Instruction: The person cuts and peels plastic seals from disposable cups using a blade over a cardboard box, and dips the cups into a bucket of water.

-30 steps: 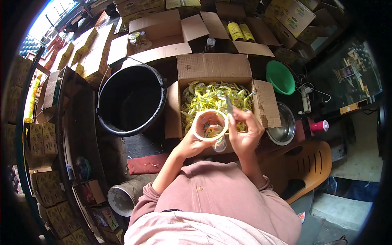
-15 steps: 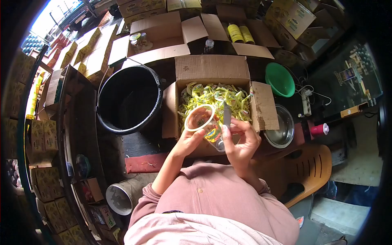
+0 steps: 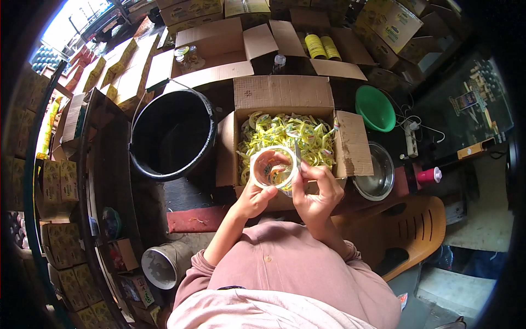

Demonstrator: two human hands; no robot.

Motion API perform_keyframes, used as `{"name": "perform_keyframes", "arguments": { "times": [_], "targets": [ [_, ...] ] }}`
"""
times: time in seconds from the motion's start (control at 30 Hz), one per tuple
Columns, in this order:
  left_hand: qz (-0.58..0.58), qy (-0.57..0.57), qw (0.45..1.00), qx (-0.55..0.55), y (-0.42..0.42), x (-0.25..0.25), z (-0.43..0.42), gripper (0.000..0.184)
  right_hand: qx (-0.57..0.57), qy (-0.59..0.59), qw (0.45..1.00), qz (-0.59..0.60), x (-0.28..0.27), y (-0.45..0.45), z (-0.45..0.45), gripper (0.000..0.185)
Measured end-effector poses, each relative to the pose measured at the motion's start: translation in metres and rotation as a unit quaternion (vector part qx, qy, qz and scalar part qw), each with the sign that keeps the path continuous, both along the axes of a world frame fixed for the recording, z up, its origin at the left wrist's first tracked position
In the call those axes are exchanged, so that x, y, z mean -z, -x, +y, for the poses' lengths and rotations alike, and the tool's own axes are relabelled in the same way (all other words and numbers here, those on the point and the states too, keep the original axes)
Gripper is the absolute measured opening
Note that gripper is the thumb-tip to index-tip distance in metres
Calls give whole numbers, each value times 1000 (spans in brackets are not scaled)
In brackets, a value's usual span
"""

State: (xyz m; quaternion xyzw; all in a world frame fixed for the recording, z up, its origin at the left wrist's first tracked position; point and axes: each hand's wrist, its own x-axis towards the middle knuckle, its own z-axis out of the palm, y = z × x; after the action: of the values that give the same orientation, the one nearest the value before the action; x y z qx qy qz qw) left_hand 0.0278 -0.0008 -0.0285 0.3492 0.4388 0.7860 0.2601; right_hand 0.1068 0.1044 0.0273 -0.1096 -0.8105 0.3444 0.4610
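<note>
My left hand (image 3: 254, 200) is closed around the side of a clear plastic cup (image 3: 282, 181), whose open mouth and pale rim face up towards me. A coloured print shows on its wall. Between the thumb and fingers of my right hand (image 3: 318, 192) is a thin grey blade (image 3: 297, 152), seen nearly edge-on and pointing away from me at the right side of the cup's rim. Its handle, if any, is hidden in the hand. Just behind the cup, an open cardboard box (image 3: 284, 92) holds a heap of yellow-green printed plastic strips (image 3: 285, 130).
A black bucket (image 3: 143, 159) stands left of the box. To the right are a green bowl (image 3: 376, 108), a metal bowl (image 3: 377, 175) and a power strip (image 3: 410, 139). An orange chair (image 3: 422, 230) is at the lower right, and more cartons (image 3: 211, 35) stand behind.
The cup has turned so that its mouth faces me more. Its rim has shifted slightly right, and the blade has rotated from broad side to nearly edge-on, close along the rim.
</note>
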Motion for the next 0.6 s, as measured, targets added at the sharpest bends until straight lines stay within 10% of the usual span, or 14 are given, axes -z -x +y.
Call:
{"name": "perform_keyframes", "arguments": {
  "times": [0.6],
  "targets": [
    [56, 60, 996, 29, 0, -13, 3, 78, -9, 53, 999, 7, -9, -13, 20, 16]
  ]
}}
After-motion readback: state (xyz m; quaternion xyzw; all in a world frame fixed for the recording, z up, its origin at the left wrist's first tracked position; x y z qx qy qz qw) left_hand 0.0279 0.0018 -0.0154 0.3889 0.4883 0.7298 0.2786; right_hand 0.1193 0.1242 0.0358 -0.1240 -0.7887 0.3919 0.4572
